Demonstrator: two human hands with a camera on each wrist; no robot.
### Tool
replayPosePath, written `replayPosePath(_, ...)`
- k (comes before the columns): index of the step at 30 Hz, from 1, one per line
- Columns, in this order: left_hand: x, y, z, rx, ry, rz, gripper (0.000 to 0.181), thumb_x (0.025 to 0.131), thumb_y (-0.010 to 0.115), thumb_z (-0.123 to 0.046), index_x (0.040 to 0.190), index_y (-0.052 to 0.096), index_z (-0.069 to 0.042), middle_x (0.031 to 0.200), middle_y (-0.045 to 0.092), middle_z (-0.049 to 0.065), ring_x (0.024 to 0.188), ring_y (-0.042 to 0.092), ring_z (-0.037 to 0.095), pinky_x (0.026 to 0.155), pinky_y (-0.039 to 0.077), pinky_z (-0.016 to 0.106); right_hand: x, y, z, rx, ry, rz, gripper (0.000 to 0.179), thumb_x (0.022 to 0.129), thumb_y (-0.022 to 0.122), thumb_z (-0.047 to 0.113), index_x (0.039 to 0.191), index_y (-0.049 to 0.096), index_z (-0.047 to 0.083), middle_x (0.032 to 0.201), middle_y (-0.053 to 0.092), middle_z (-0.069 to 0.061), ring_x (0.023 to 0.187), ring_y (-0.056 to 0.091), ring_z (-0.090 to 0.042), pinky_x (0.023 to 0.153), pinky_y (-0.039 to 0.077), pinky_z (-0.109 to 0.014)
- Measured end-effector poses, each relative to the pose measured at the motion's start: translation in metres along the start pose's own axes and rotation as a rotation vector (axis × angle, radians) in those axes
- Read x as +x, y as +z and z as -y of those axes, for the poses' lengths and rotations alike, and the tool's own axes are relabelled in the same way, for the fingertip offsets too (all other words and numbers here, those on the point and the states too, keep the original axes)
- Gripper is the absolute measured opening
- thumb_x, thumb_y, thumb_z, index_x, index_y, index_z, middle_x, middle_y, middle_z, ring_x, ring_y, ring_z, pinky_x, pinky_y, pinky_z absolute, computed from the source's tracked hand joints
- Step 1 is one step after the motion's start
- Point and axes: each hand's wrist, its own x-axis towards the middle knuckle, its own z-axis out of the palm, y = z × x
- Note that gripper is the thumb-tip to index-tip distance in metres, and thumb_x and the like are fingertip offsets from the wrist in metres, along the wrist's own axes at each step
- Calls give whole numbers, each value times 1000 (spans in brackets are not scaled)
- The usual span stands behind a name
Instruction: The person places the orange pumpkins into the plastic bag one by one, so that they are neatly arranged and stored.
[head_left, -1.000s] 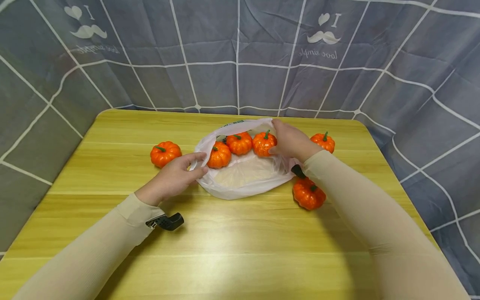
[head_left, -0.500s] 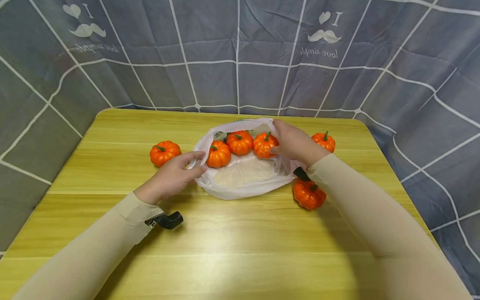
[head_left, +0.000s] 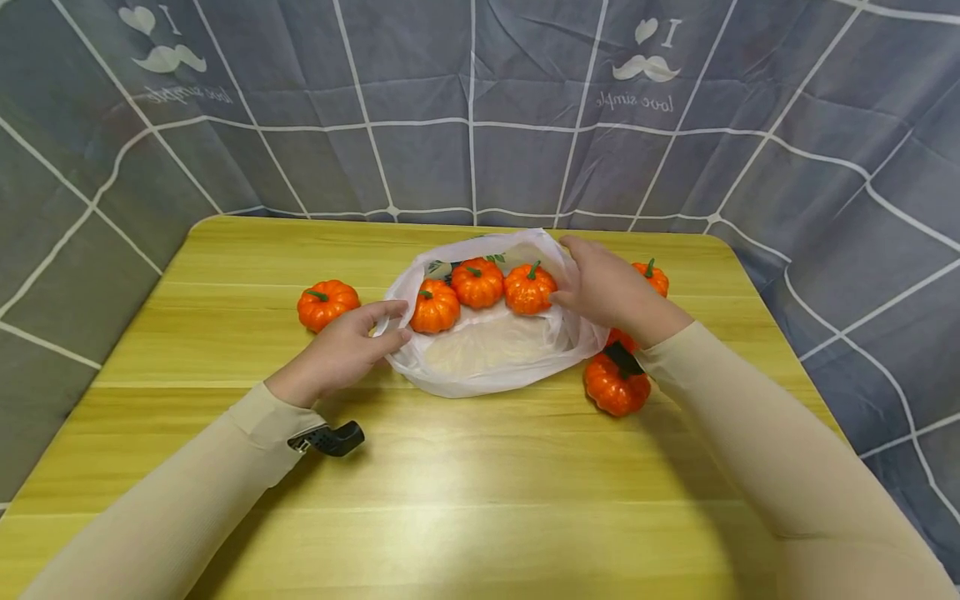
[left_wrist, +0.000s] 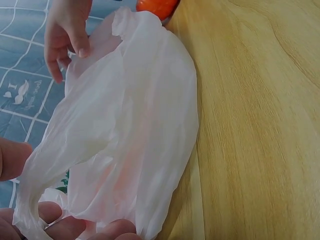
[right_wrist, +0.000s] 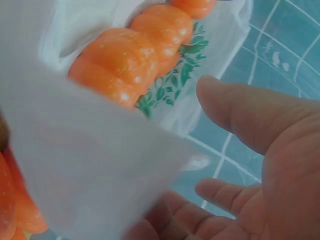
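Note:
A white plastic bag (head_left: 468, 385) lies with its mouth spread wide in mid-table, green leaf print showing on its inner back wall. Inside it sit three small orange pumpkins (head_left: 477, 283) with green stems. My left hand (head_left: 333, 354) holds the bag's left side; the left wrist view shows a bag handle (left_wrist: 31, 200) looped over its curled fingers. At the bag's right rim is my right hand (head_left: 615, 287), thumb and fingers spread apart. In the right wrist view its thumb (right_wrist: 225, 100) stands clear of the plastic, while the fingers are partly hidden behind the bag.
One pumpkin (head_left: 327, 305) rests left of the bag. To the right, a pumpkin (head_left: 617, 387) sits below my right wrist, another partly hidden behind it, and one (head_left: 652, 279) farther back. A grey checked curtain (head_left: 525, 167) surrounds the wooden table (head_left: 450, 492).
My right hand has shifted right, away from the rightmost pumpkin in the bag, and the bag's right side has spread outward. My left hand has stayed nearly still.

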Motion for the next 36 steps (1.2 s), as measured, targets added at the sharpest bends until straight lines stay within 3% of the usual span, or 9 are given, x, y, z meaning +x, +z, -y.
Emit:
replayPosePath(11,1,1,2,-9,-4,2,62,105,62,-34,157,47,-3,165,45,13,154,39,35,123,35,56,-28,11,-2,-24,-40,-14,86,93,80,34,161,36,6,159,42,-24,138,52,-44,113,46,-61)
replayPosePath(19,1,1,2,-5,-9,2,62,106,62,-35,158,47,-4,166,45,12,152,41,35,123,35,55,-46,20,-6,-16,-112,-66,76,94,79,33,155,45,4,159,47,-20,148,42,-43,122,36,-61)
replayPosePath(27,2,1,5,-12,-8,3,62,106,62,-34,158,46,-4,166,44,13,154,39,35,124,34,56,-58,30,-8,-40,-138,-118,62,92,79,29,144,59,3,148,53,-22,136,46,-46,117,40,-60)
replayPosePath(36,0,2,4,-14,0,4,63,106,62,-35,158,46,-3,166,45,13,152,41,35,123,35,56,-61,39,-10,-9,-128,-135,60,92,80,28,142,60,2,144,54,-23,134,46,-43,114,42,-59)
